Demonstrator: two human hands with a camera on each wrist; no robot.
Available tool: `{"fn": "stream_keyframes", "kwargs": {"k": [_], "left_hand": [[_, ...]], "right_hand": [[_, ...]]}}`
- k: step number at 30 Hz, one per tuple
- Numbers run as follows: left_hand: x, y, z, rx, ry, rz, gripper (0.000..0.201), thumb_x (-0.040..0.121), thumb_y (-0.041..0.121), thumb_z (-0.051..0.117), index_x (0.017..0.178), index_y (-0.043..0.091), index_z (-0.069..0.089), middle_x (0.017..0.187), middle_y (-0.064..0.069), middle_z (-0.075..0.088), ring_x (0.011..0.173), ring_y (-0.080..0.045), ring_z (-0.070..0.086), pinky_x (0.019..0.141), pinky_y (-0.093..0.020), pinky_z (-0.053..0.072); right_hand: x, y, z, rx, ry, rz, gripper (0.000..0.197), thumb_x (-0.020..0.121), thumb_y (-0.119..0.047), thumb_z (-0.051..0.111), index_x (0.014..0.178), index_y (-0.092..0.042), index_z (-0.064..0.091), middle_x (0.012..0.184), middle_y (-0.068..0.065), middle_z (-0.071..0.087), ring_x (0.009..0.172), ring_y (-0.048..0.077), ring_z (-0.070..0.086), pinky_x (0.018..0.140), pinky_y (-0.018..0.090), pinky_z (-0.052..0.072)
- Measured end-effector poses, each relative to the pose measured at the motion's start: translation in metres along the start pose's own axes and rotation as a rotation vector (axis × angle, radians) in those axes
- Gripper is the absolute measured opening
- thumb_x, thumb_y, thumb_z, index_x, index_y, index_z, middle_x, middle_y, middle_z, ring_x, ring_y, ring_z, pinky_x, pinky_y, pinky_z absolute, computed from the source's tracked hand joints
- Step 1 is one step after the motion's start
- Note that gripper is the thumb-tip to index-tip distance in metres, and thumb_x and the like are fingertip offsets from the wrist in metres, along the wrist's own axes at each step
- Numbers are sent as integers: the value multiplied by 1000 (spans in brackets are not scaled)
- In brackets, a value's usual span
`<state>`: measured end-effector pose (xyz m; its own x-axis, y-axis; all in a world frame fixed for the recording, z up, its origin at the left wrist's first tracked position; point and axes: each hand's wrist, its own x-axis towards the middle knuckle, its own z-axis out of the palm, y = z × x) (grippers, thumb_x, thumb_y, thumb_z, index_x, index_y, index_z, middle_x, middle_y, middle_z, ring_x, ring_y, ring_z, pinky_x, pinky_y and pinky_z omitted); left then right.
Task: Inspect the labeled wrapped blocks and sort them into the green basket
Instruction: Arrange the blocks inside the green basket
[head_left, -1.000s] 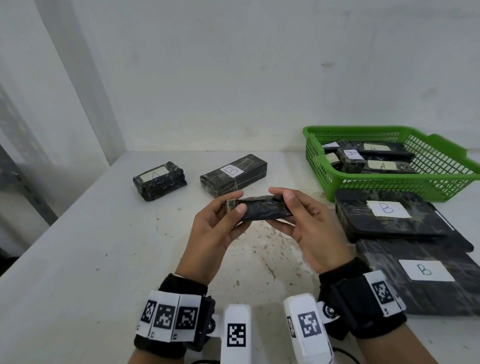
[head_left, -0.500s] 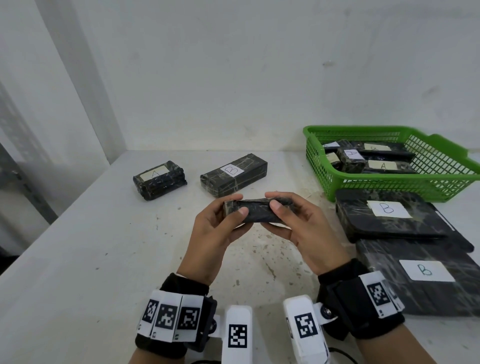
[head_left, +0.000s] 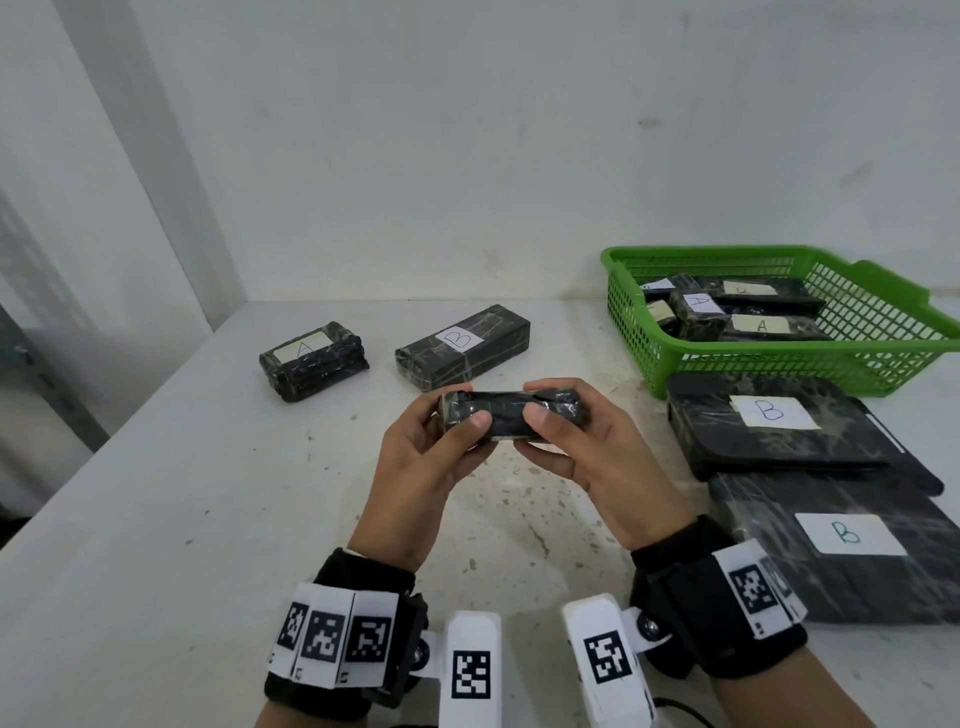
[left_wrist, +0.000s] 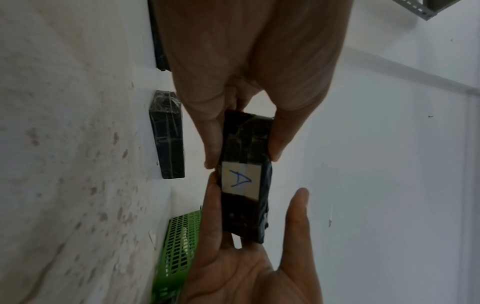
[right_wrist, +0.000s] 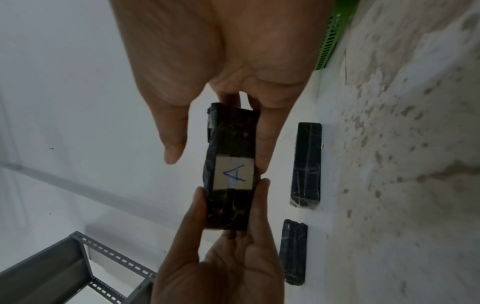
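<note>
Both hands hold one small wrapped block (head_left: 511, 418) up over the middle of the worktop (head_left: 156, 519): the left hand (head_left: 423, 467) pinches its left end between thumb and fingers, the right hand (head_left: 597, 457) its right end. The paper label (left_wrist: 240, 180) marked A faces away from the head view and shows only to the wrist cameras, so the main risk, as I judge it, is a misread or a sorting slip; the A sits sideways to both wrists. The wrap is glossy black film, creased and bound with clear tape, which looks slick, and a block pinched only at its ends could slide out when one hand lets go for the carry. The green basket (head_left: 883, 332), a plastic lattice with low walls, stands at the right rear and already holds several blocks, some labelled A; a careless drop could land this one on top, label down. Two more blocks, marked A (head_left: 314, 361) and B (head_left: 462, 345), lie at the rear, and two flat B packs (head_left: 779, 436) are on the right.
</note>
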<state>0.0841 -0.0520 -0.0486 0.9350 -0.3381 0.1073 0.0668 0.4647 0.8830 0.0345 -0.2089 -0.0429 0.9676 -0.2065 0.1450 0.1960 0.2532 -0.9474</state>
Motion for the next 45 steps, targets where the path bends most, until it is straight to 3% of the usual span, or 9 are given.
{"fn": "stream_keyframes", "kwargs": {"k": [7, 13, 19, 24, 27, 34, 38, 42, 45], "left_hand": [[-1, 2, 0, -74, -54, -59, 40, 77, 14, 66, 115, 4, 61, 111, -17, 70, 99, -24, 69, 85, -29, 57], [0, 1, 0, -1, -9, -30, 21, 85, 3, 58, 105, 3, 62, 101, -17, 68, 91, -23, 69, 80, -28, 59], [-3, 2, 3, -6, -61, -34, 34, 76, 14, 62, 109, 5, 62, 102, -13, 67, 90, -16, 69, 78, -24, 57], [-1, 1, 3, 20, -44, -18, 20, 88, -1, 56, 106, 5, 62, 100, -13, 66, 90, -17, 67, 78, -24, 57], [1, 0, 0, 80, -7, -1, 23, 93, -9, 49, 103, 5, 63, 95, -12, 68, 89, -21, 66, 81, -28, 59], [-2, 1, 4, 15, -60, -5, 28, 78, 16, 61, 104, 5, 63, 96, -9, 70, 89, -17, 69, 80, -28, 58], [-1, 0, 4, 86, 4, 31, 12, 90, 7, 57, 100, 4, 62, 92, -10, 70, 88, -19, 70, 79, -31, 59], [1, 1, 1, 73, 29, 22, 15, 96, -3, 48, 95, 4, 62, 89, -10, 70, 82, -18, 71, 75, -30, 60], [0, 2, 2, 37, 8, 33, 10, 90, 9, 55, 96, 4, 62, 90, -11, 69, 84, -17, 70, 76, -29, 60]], "right_hand": [[0, 0, -4, -56, 33, -72, 28, 66, -19, 77, 91, -13, 68, 88, -5, 71, 91, 19, 71, 77, 29, 59], [1, 3, -2, -66, -6, 5, 32, 65, -27, 77, 91, -12, 66, 93, 3, 70, 92, 18, 70, 82, 32, 59], [2, 3, -4, -112, 93, -49, 2, 89, -7, 66, 90, -8, 67, 93, 8, 70, 88, 19, 70, 73, 30, 60], [4, 5, -5, -147, 93, -27, 5, 90, -5, 65, 89, -10, 68, 90, 4, 71, 87, 17, 70, 72, 28, 58], [3, 6, -3, -104, 31, 3, 16, 81, -22, 71, 91, -11, 67, 94, 5, 69, 89, 14, 69, 77, 28, 57], [4, 3, -8, -151, 52, -59, 13, 88, -3, 66, 84, -15, 68, 84, -1, 71, 83, 14, 69, 72, 28, 58], [4, 3, -6, -125, 14, -27, 2, 88, -10, 67, 87, -12, 67, 88, 2, 70, 86, 14, 69, 75, 28, 58], [2, 4, -2, -51, -7, 6, 29, 81, -34, 63, 96, -9, 68, 101, 9, 69, 97, 15, 68, 82, 31, 58], [2, 2, -1, -84, 25, -42, 22, 92, -23, 58, 99, -5, 68, 101, 11, 69, 96, 17, 69, 83, 33, 59]]}}
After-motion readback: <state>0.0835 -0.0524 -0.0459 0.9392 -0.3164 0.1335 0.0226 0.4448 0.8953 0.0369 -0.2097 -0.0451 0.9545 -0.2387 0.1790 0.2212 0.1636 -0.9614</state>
